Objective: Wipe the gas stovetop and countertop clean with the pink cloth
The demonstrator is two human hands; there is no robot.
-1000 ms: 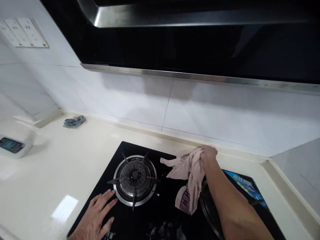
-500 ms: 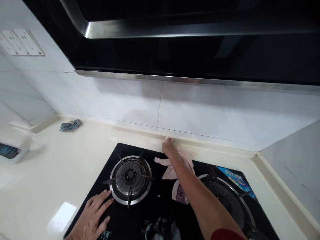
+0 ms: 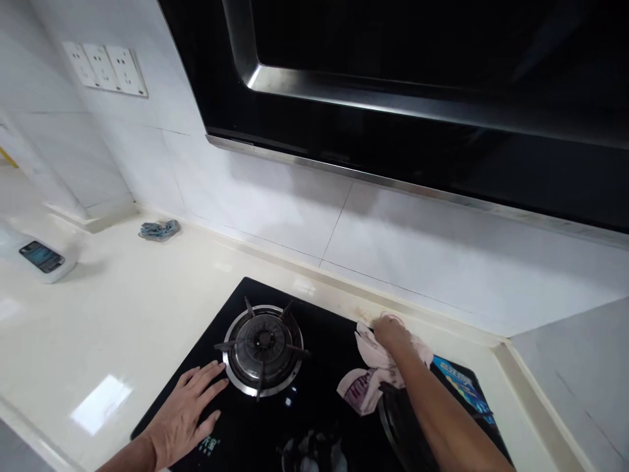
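My right hand [image 3: 393, 335] is closed on a pale pink cloth [image 3: 376, 377] with a purple patch. It presses the cloth along the strip of counter behind the black gas stove [image 3: 319, 347], near a brownish stain. Part of the cloth trails over the stove's back edge and the right burner [image 3: 393, 413], which my forearm partly hides. My left hand [image 3: 189, 406] lies flat on the stove's left side, fingers spread, with its tips beside the left burner [image 3: 263, 351]. Nothing is in it.
A range hood [image 3: 393, 118] overhangs the stove. On the cream counter [image 3: 162, 308] are a bluish rag in a clear dish [image 3: 160, 229] and a white bottle [image 3: 42, 255]. Wall sockets [image 3: 105, 69] sit upper left. A blue sticker [image 3: 462, 387] marks the stove's back right corner.
My right hand has slid the cloth rightward along the back of the stove. My left hand stays at the left burner. The view has turned and tilted slightly.
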